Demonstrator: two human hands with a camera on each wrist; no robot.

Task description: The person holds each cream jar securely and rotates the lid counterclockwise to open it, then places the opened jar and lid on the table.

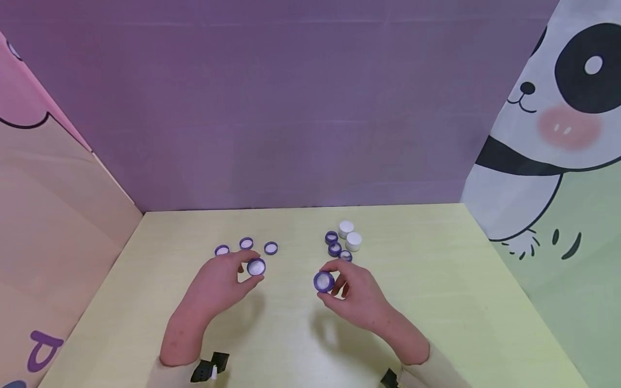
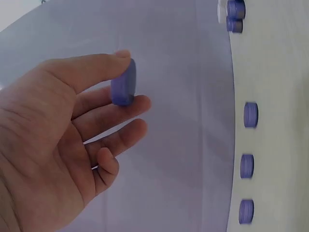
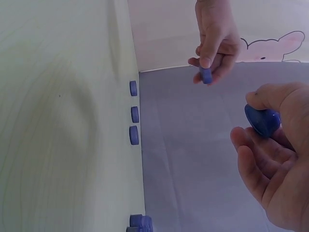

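Above the bench, both hands are raised and each holds one small piece. The left hand pinches a lid between thumb and fingertips, its white inside facing up in the head view; in the left wrist view the lid sits on edge between the thumb and forefinger, with the other fingers loosely curled below it. The right hand holds a purple jar in its fingertips, mouth turned toward the lid. The two pieces are near each other but apart.

Behind the left hand, a row of three lids lies flat on the bench. Behind the right hand stands a cluster of purple jars, with two white jars just beside it at the back.

To my eye the step in hand is mating lid and jar, judged only from how they face. Doing it well would call for bringing the lid square over the jar's mouth rather than tilted, and keeping the fingertips on the lid's rim so the thread stays free. The right hand should grip the jar's wall, not its mouth. A light pinch is enough; both pieces look small and slippery, so working low over the bench limits a drop.
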